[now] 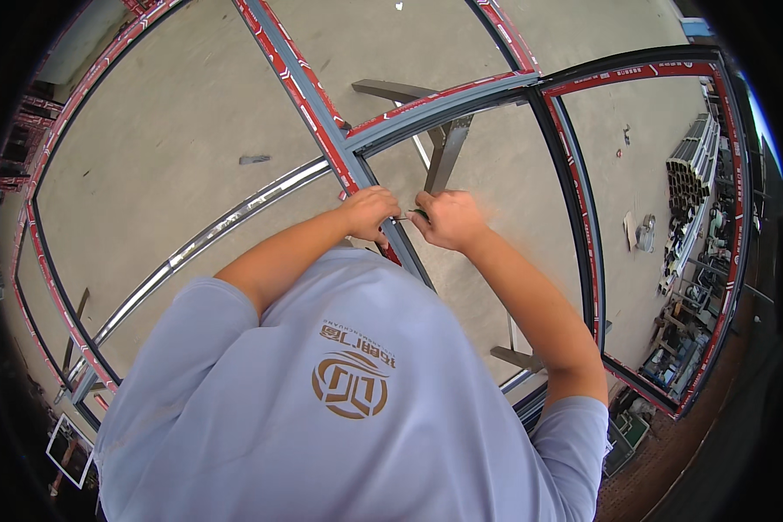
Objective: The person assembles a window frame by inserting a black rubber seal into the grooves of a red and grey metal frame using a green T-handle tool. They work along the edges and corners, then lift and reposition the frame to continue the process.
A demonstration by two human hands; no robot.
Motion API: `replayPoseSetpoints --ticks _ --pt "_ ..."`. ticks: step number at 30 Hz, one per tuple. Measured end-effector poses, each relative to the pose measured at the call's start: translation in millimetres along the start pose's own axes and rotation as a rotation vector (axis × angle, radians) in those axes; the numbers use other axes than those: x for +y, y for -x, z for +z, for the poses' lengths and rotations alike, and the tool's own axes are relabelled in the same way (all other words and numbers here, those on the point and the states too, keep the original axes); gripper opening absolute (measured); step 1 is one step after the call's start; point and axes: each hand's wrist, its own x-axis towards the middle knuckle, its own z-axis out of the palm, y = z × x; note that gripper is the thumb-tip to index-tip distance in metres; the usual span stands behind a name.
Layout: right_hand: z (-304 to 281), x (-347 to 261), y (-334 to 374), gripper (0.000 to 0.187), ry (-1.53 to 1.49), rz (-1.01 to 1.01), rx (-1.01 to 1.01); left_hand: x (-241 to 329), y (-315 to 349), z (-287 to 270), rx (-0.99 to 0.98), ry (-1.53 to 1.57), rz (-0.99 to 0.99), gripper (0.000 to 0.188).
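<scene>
Pale shirt (435, 409) fills btm. L hand (371, 214) half-curled on bar (344, 150), can't tell if gripping; R hand (451, 219) closed round sm. green-hdl tool (422, 213), tip twd bar.

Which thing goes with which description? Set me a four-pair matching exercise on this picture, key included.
1. left hand
2. right hand
3. shirt
4. stack of metal profiles

A. at the far right of the picture
B. on the frame bar
C. pale, with a gold emblem
D. gripping a small tool

Pairs: 1-B, 2-D, 3-C, 4-A
</scene>
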Motion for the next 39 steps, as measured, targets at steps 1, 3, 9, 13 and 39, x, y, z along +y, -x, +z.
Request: replayPoseSetpoints --ticks 1,3,9,13,39 --pt "6.0 -6.2 -3.7 0.036 -0.07 0.128 0.009 -0.4 -0.6 0.2 -0.01 0.001 -0.004 0.058" --pt "12.2 -10.9 -9.8 0.037 -0.211 0.378 0.011 -0.6 -0.2 0.5 -0.027 0.01 -0.023 0.058" --pt "-9.2 12.6 6.8 0.054 0.0 0.018 -0.051 0.1 0.5 0.3 -0.022 0.001 -0.022 0.059" --pt "-30.3 34.4 15.6 0.065 0.551 -0.678 0.11 1.2 0.3 1.2 -0.022 -0.009 -0.025 0.061" --pt "9.0 -2.2 -8.3 0.036 0.114 -0.208 0.158 -5.1 1.1 10.3 -0.015 -0.027 -0.018 0.064"
